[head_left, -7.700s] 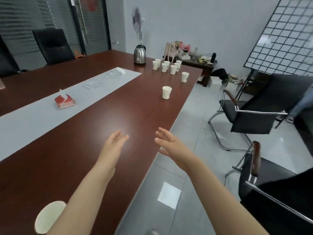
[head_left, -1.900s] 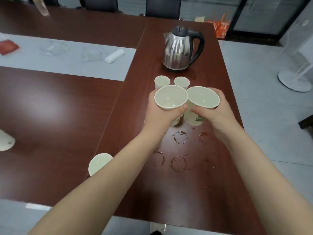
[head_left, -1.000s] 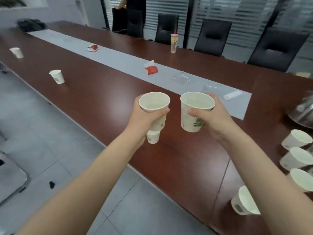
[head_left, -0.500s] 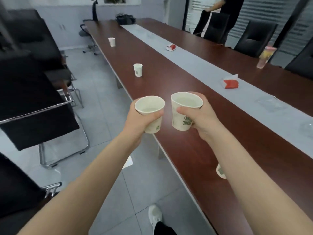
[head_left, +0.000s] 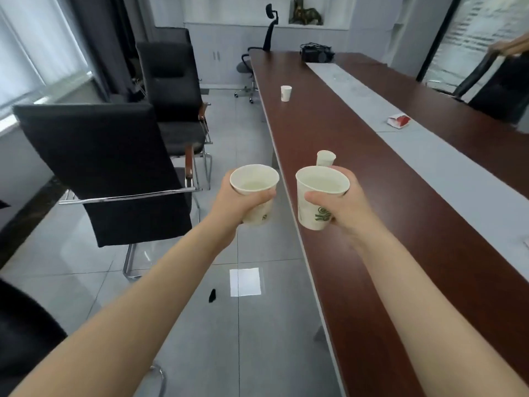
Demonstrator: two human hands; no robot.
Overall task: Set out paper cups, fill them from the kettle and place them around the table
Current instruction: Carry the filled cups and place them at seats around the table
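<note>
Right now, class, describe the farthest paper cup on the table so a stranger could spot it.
Find the long brown table and follow its left edge toward the far end. A small white paper cup stands there alone. Unlike the nearer cup and the cups held in the left hand and right hand, it is the farthest, with nothing beside it.

The left hand (head_left: 239,200) grips one paper cup (head_left: 254,193). The right hand (head_left: 342,206) grips another (head_left: 319,202) above the table's (head_left: 372,253) edge.
</note>
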